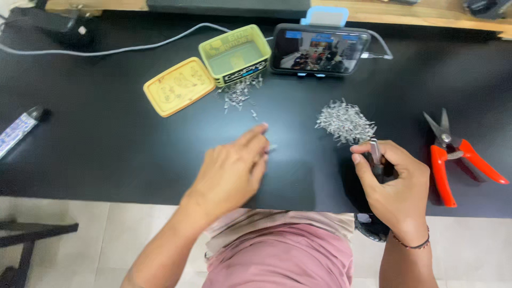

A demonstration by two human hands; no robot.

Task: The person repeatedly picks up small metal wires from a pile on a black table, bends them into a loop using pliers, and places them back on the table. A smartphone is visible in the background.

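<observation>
My left hand [233, 169] rests palm down on the black table [106, 144], its fingertips touching a small silvery metal piece [272, 148]. My right hand [397, 186] is closed around a dark hand tool [375, 156] with a metal tip that pokes up between thumb and fingers. Just beyond it lies a heap of small silvery metal pieces [345, 122]. A smaller scatter of the same pieces [239, 93] lies in front of an open yellow-green tin [235, 53].
The tin's yellow lid [178, 86] lies to its left. A phone [319, 50] stands on a holder at the back, screen lit. Red-handled snips [453, 154] lie at the right. A cable [106, 50] runs along the back left; a patterned object [18, 130] sits at the left edge.
</observation>
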